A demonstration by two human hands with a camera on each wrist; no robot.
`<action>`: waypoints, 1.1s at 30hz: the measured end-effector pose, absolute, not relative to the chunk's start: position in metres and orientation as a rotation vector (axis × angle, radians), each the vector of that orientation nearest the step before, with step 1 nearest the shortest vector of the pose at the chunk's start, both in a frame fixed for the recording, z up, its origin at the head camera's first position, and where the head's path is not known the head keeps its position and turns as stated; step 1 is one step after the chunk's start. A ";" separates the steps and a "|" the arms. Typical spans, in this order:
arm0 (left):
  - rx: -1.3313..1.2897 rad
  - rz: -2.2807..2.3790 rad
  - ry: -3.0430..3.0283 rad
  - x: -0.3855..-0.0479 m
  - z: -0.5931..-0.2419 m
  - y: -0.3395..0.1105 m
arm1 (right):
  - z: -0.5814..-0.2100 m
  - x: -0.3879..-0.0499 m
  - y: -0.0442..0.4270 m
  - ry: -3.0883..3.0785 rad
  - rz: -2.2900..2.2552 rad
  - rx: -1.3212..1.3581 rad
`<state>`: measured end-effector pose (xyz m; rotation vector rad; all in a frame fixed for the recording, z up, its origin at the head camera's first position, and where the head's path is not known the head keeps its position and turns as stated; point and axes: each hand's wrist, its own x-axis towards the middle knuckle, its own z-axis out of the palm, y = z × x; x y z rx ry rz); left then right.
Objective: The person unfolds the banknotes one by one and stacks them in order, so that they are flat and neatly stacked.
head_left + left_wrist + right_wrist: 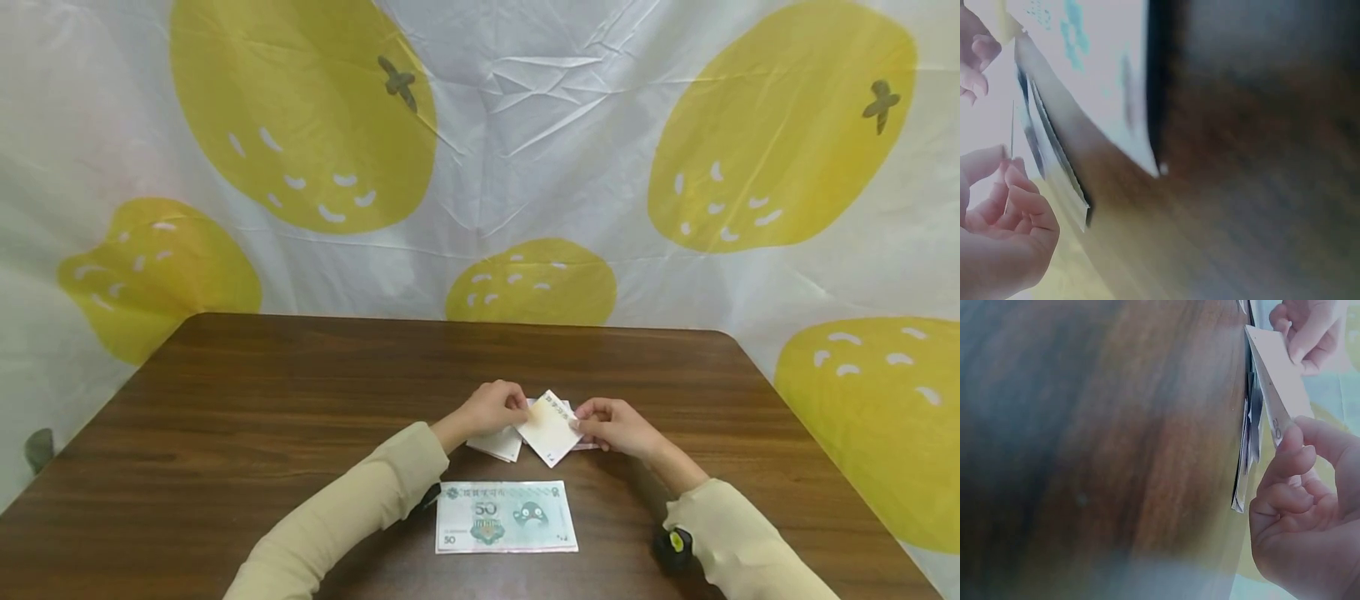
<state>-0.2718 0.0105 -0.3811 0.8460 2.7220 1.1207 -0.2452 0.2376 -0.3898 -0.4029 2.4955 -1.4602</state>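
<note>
A pale play banknote [549, 432], which looks folded to a near square, is held up at a tilt above several other notes. My left hand [497, 408] pinches its left corner between thumb and fingers. On the opposite side, the right hand [617, 427] pinches its right corner. Beneath lie pale folded notes [501, 446], partly covered by the left hand and the held note. A numeral shows on the held banknote [1282, 381] beside the right thumb in the right wrist view. Nearer the body, a green 50 note [507, 517] lies flat and unfolded.
The brown wooden table [225, 467] runs under everything. A white cloth [525, 167] printed with yellow fruit hangs behind its far edge. Dark wrist bands [672, 546] sit near the sleeve cuffs.
</note>
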 end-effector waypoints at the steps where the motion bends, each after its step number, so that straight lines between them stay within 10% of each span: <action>1: 0.838 1.134 2.708 -0.272 -0.381 0.010 | -0.390 -0.245 0.237 2.494 -1.472 -0.407; 33: 0.728 1.531 2.345 -0.261 -0.379 -0.018 | -0.376 -0.234 0.227 2.407 -1.587 -0.442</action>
